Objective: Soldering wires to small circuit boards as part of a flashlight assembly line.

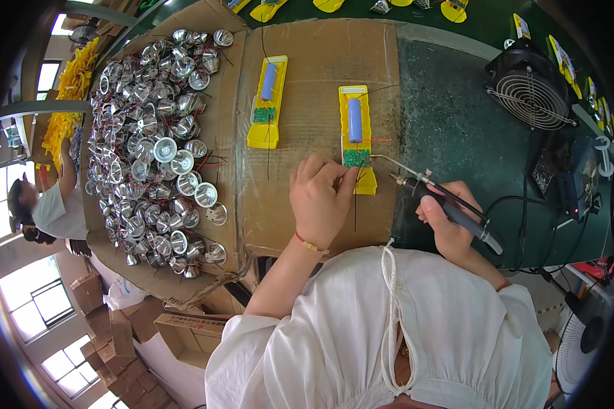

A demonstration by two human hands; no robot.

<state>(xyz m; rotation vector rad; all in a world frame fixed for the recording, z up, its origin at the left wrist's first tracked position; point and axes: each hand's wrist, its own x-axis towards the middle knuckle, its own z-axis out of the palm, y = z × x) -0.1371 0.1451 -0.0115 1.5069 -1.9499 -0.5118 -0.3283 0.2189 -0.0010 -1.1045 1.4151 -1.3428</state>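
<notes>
My left hand [318,199] is closed in a pinch at the lower left edge of a small green circuit board [357,158], on a thin dark wire [355,213] that trails down from the fingertips. The board sits in an open yellow plastic housing [366,183], below a blue-purple cylindrical battery [355,120]. A red wire sticks out to the right of the board. In my right hand [451,221] is a soldering iron [461,217] with a thin feed tube; its tip end reaches the board's right side. Another yellow housing [262,140] with battery and board lies farther left.
A cardboard box [218,269] full of shiny reflector cups [164,150] stands on the left. Cardboard [307,54] covers part of the green bench [443,102]. At right are a black fan [530,95] with a wire grille, and cables. A person [58,204] works farther left.
</notes>
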